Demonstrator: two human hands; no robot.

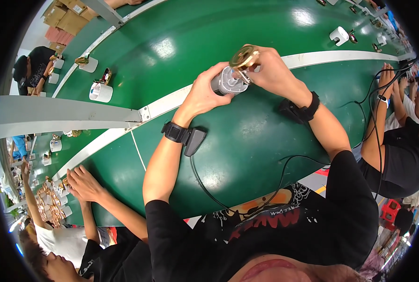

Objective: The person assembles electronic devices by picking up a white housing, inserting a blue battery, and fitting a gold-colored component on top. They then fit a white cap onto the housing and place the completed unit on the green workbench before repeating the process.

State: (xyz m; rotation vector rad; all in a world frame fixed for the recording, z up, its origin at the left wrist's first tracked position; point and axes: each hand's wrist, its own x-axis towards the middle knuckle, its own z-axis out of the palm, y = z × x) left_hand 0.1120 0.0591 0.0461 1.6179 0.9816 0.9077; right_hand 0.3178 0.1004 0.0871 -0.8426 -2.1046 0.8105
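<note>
My left hand (202, 97) is wrapped round a light grey, cup-shaped plastic housing (232, 84) with inner ribs, its open end facing up. Just above the housing's rim, my right hand (276, 75) grips a round gold-coloured metal part (243, 56) between thumb and fingers. The part is tilted, and a small silvery piece hangs beneath it, close to the rim. Whether that piece touches the housing I cannot tell. Both hands are over the white rail at the far side of the green table (251, 136). Each wrist wears a black strap with a small box.
Beyond the rail runs a green belt (186, 28), with white housings (100, 92) and gold parts standing along it. A grey metal post (68, 114) rises at the left. Black cables (284, 174) cross the table near me. Co-workers sit on both sides, one person's hands (85, 183) resting on the table.
</note>
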